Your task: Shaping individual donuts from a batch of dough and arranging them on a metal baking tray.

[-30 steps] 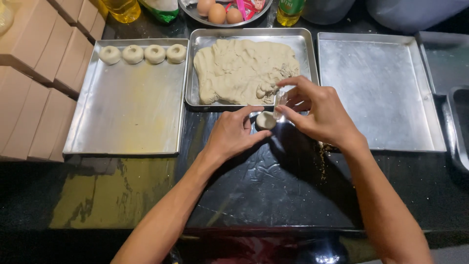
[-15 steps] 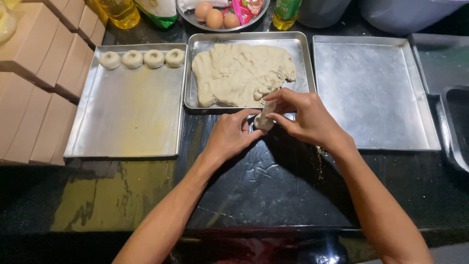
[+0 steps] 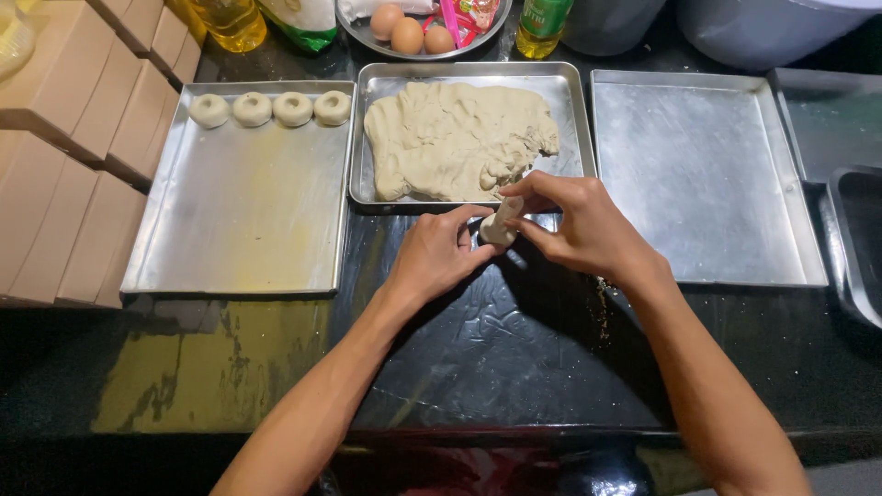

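Head view. Both hands meet over the dark worktop, just in front of the middle tray. A small dough piece sits between them, pinched from both sides: left hand closes on its left edge with fingertips, right hand curls over its top and right. The piece's long axis runs roughly upright, tilted slightly right. Both hands touch it; neither is spread.

The middle tray holds the dough mass, just behind the hands. The left tray carries four dough rings in a row along its far edge. The right tray lies bare.

Packages: tan cardboard boxes stacked far left; yellow oil bottle and a plate of eggs at the far edge.
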